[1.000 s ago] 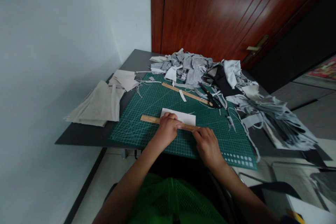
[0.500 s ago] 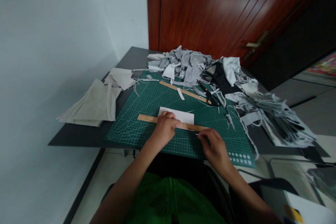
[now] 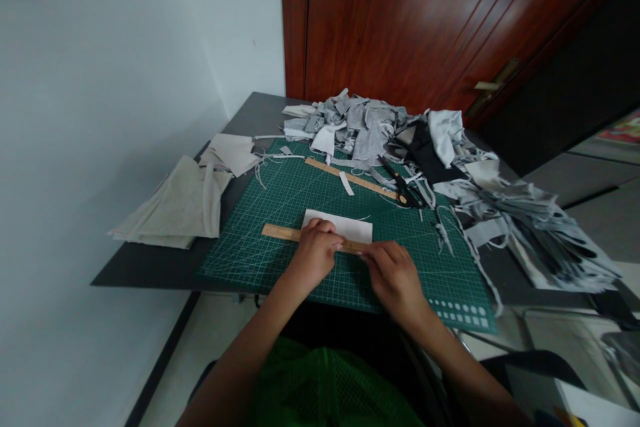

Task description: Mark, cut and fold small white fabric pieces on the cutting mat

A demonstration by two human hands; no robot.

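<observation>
A wooden ruler (image 3: pixel 281 232) lies across the lower edge of a white rectangular piece (image 3: pixel 345 225) on the green cutting mat (image 3: pixel 280 200). My left hand (image 3: pixel 317 250) presses down on the ruler and the white piece, its fingers bunched together. At the ruler's right part is my right hand (image 3: pixel 395 273), with thumb and fingers closed near the lower right corner of the white piece. Anything small between those fingertips is too tiny to make out.
Farther back lie a second wooden ruler (image 3: pixel 370 185), a small white strip (image 3: pixel 346 183) and black scissors (image 3: pixel 403 187). Grey fabric scraps (image 3: pixel 367 123) are heaped behind. Folded cloth (image 3: pixel 185 203) lies left, stacked grey cloth (image 3: pixel 545 233) right.
My right hand has moved left along the ruler, closer to my left hand, which stays on the ruler. The view has shifted slightly.
</observation>
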